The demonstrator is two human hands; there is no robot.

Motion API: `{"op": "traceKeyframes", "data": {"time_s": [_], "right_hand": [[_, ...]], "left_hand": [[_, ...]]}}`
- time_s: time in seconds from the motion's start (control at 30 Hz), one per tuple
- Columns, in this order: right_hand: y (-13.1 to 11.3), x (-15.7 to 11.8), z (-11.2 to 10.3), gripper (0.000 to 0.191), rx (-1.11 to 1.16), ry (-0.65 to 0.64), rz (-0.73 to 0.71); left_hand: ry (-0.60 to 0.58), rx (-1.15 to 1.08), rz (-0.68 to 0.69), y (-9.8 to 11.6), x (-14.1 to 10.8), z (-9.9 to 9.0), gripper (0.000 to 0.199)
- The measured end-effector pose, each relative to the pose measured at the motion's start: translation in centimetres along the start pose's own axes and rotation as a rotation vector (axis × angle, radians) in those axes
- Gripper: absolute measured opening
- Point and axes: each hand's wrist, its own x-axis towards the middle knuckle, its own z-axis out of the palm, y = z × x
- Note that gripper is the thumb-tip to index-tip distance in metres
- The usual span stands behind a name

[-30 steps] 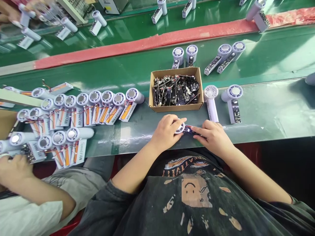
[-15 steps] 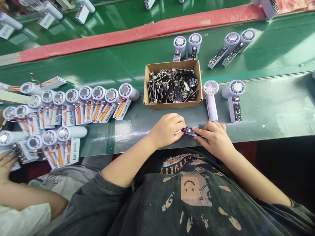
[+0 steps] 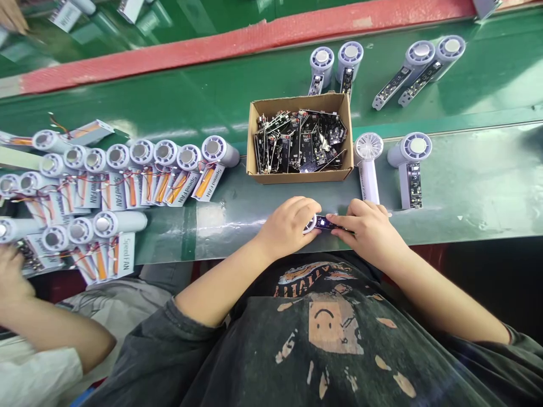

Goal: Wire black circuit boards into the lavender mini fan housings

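My left hand [image 3: 289, 227] is wrapped round the round head of a small fan [image 3: 310, 224], most of which it hides. To its right shows the fan's dark circuit board [image 3: 323, 222], with a bright light on it. The fingers of my right hand [image 3: 367, 230] pinch the handle end of that fan along the board. Just beyond my hands stands a cardboard box [image 3: 300, 178] of loose circuit boards [image 3: 297, 141]. A fan with a clear grille [image 3: 369, 167] lies right of the box, and beside it is one with its board exposed [image 3: 410, 169].
Many fans with orange parts and wires [image 3: 169, 169] fill the left side. Several more fans [image 3: 419, 70] are behind the box, before a red strip [image 3: 254, 39]. At the left edge, another person's hand [image 3: 14, 277] touches a circuit board.
The view has shifted slightly. The held fan has turned, so its round head rim now shows beside my left fingers and the light on its board is more visible.
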Motion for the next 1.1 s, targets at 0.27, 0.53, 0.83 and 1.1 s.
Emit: {"op": "traceKeyframes", "data": {"time_s": [0.27,0.53,0.83,1.1], "right_hand": [[1.2,-1.1,0.9,0.024,0.078,0.107,-0.091],[2.7,-2.4,1.7,0.021,0.035,0.272,-0.264],[3.1,-2.5,2.2,0.024,-0.007,0.319,-0.327],[2.7,-2.6,1.7,0.024,0.072,0.194,-0.173]], "left_hand": [[-0.195,0.093,-0.037,0.8,1.1,-1.3,0.017],[-0.206,0.187,0.047,0.4,0.6,-1.5,0.045],[-0.159,0.274,0.243,0.2,1.5,-1.5,0.014],[-0.230,0.174,-0.037,1.9,1.8,-2.3,0.011]]}}
